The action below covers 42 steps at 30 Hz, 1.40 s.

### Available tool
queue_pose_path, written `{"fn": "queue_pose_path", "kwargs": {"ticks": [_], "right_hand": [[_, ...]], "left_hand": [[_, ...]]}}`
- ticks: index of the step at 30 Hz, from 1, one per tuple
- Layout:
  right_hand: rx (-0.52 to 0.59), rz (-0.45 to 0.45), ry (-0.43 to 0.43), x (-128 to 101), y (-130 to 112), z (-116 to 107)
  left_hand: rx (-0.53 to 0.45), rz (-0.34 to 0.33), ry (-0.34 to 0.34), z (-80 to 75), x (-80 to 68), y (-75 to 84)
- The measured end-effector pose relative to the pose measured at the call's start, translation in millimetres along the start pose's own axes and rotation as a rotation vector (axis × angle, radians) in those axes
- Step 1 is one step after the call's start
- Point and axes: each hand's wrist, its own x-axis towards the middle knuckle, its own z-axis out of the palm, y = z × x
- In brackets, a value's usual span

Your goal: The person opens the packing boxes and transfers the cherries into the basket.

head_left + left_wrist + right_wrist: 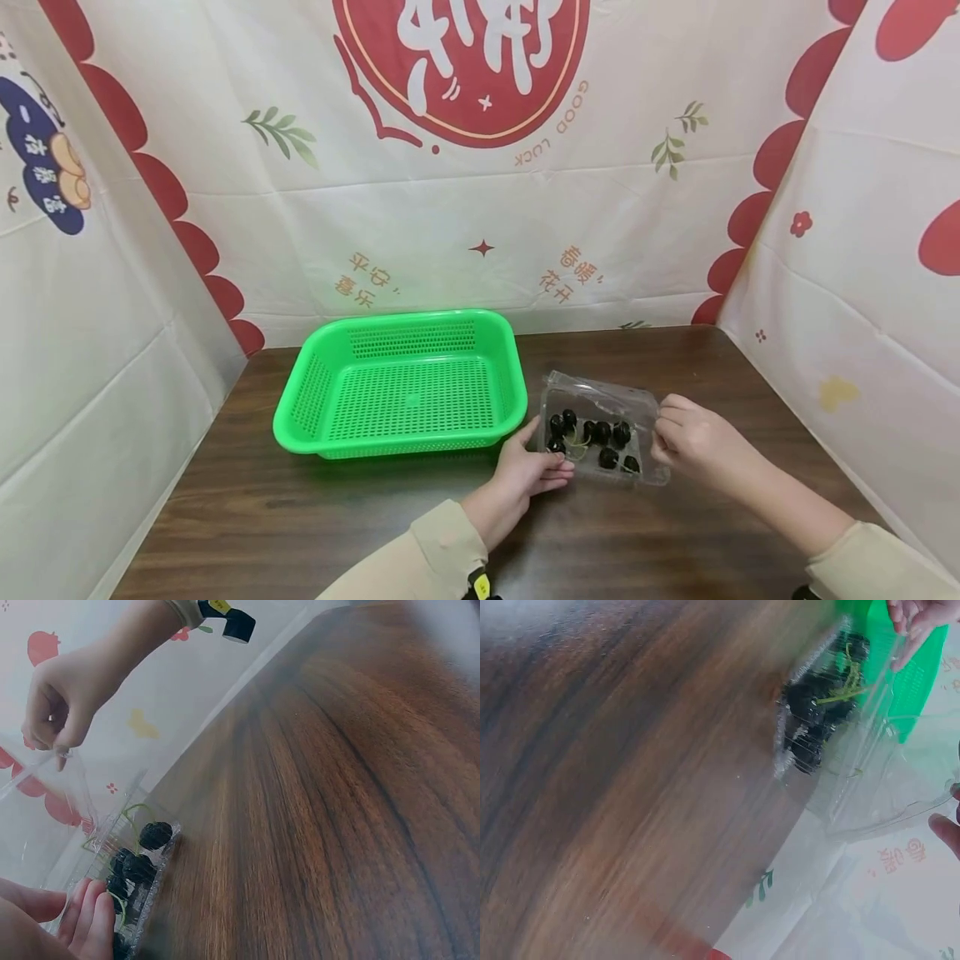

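A clear plastic clamshell box (600, 400) with several dark cherries (600, 433) lies on the brown table (337, 517), just right of a green slotted basket (405, 392). My left hand (547, 454) grips the box's left end, thumb along its edge. My right hand (660, 433) pinches the lid's right edge. The left wrist view shows the right hand (56, 712) pinching the raised lid (45, 810) above the cherries (154, 834), with left fingers (86, 922) at the box. In the right wrist view the box (817, 712) lies before the basket (922, 675).
Patterned white and red cloth (480, 167) walls in the table at the back and on both sides. The green basket holds nothing. Bare wood spreads in front of the basket and to the right of the box.
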Motion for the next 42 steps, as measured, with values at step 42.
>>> {"fn": "queue_pose_path", "kwargs": {"ticks": [42], "right_hand": [[-0.194, 0.609, -0.083, 2, 16, -4]], "left_hand": [[0.021, -0.017, 0.024, -2.2, 3.6, 0.5]]}}
